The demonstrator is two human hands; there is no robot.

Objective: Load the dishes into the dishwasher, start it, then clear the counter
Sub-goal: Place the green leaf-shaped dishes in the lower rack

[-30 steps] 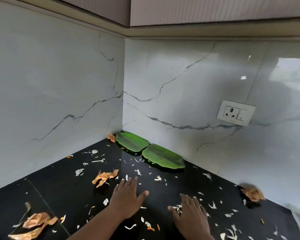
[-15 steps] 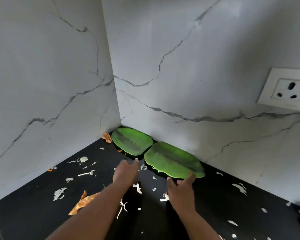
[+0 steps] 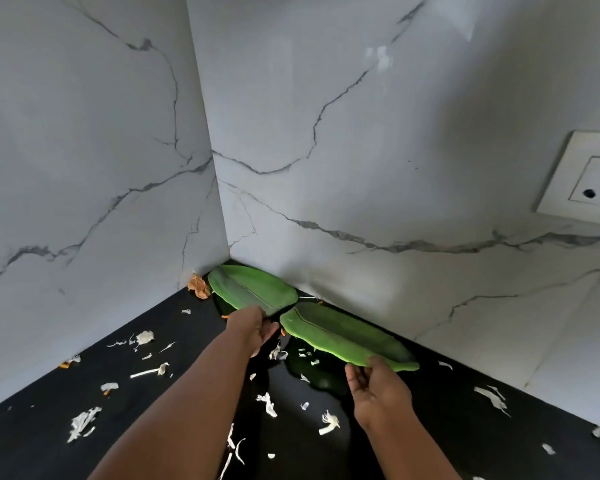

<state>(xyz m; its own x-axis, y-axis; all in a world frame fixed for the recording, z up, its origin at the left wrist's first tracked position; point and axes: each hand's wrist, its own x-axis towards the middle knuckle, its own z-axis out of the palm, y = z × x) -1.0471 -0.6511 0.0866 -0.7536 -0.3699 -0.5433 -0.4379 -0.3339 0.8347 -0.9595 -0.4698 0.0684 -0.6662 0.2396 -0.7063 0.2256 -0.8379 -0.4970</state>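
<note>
In the far corner of the black polished surface (image 3: 174, 344), the left hand (image 3: 253, 329) grasps the left green leaf-shaped plate (image 3: 252, 289); the right hand (image 3: 378, 386) pinches the right green leaf-shaped plate (image 3: 343, 337), raised. Edge-only holds could let either plate slip and chip.

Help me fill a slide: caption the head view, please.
Left hand and right hand each grip a green plate on the counter.

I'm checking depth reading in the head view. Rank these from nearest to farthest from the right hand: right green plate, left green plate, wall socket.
1. Right green plate: held by the right hand.
2. Left green plate: in the corner, to the left.
3. Wall socket: up on the right wall.
</note>
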